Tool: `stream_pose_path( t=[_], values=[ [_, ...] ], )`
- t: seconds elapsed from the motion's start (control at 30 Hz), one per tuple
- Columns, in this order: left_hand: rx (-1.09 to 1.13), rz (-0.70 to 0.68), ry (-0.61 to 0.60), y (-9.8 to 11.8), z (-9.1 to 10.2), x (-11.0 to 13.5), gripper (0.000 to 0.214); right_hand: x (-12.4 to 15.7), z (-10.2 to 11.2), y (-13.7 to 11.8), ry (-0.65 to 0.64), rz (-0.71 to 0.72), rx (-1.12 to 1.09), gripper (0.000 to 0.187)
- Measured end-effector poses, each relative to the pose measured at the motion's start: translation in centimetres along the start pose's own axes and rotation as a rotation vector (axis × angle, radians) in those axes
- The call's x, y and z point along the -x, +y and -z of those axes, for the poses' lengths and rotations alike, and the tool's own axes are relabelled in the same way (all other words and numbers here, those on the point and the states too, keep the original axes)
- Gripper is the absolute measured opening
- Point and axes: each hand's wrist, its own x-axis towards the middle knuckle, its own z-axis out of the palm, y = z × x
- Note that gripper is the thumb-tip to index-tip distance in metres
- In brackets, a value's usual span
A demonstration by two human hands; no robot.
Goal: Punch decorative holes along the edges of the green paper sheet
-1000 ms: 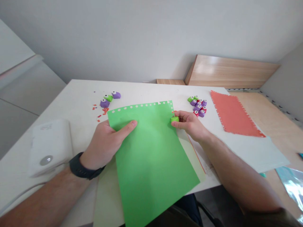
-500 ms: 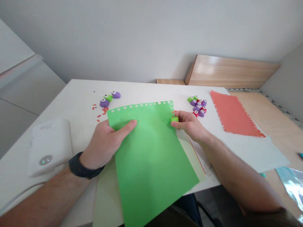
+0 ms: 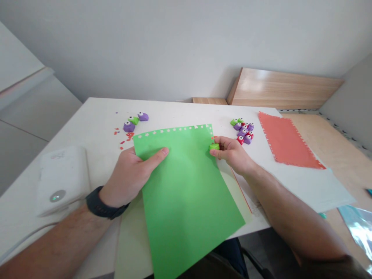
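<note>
1. Your left hand (image 3: 128, 176) is holding the left side of the big green paper sheet (image 3: 186, 186). The thumb is lying flat on top, and the other fingers are hiding under it. I think a firm press there is stopping the paper from sliding on the white table (image 3: 95, 112).
2. The sheet is lying in the middle, right in front of you. Little star holes are running along its far edge.
3. Your right hand (image 3: 232, 153) is closing tight around the small green plastic punch (image 3: 214, 146), which is sitting on the sheet's right edge near the top corner. Push the edge all the way into the slot, line it up with the last hole, and squeeze straight down.
</note>
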Motion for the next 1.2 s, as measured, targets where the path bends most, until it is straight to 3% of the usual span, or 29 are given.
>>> stream_pose_path(
  t=[0.73,1.2],
  values=[
    [0.059,0.009,-0.032,-0.32,0.0,-0.14,0.051,-0.22,0.02,0.65,0.013,0.022,0.046,0.037],
    [0.04,0.011,-0.007,-0.1,-0.17,-0.1,0.043,-0.24,-0.1,0.34,0.005,-0.012,0.015,0.041]
  ],
)
